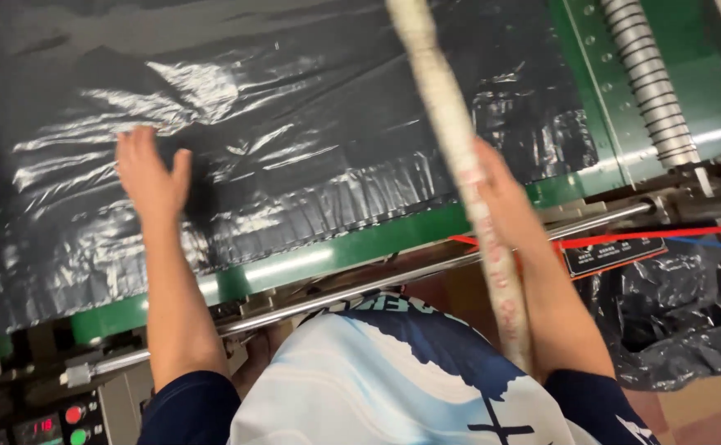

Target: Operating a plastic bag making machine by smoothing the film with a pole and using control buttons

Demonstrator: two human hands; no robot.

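Watching from the side. Person is leaning over a green machine bed [352, 251] that runs diagonally across the frame, with a wide black plastic film [294, 124] spread over it, filling the upper left and centre.

Left hand [150, 173], centre left of frame: fingers spread, palm flat down on the film, gripping nothing. Looks like it's pressing or smoothing the sheet.

Right hand [492, 185], right of centre: mostly hidden behind a pale wrapped pole [459, 165] that cuts through the frame from top centre down to lower right, close to the camera. Can't tell if that hand is clenched or loose, or whether it touches the film edge or the pole.

Film is heavily wrinkled, with bright glare streaks across the upper centre and gathered folds along the near edge just above the green strip.

Also there: ribbed metal roller [649, 82] at upper right, steel rail [393, 280] along the near side of the bed, red tape [641, 237] stretched at right, control panel with red and green buttons [72, 420] at lower left, heap of black bags [674, 330] at lower right.

My read on doing the smoothing well:
- keep the palm flat, no pinching, thin film will stretch
- sweep outward from the centre so creases run off the edges
- keep the near edge parallel to the green strip
- keep sleeves and fingers well away from the roller
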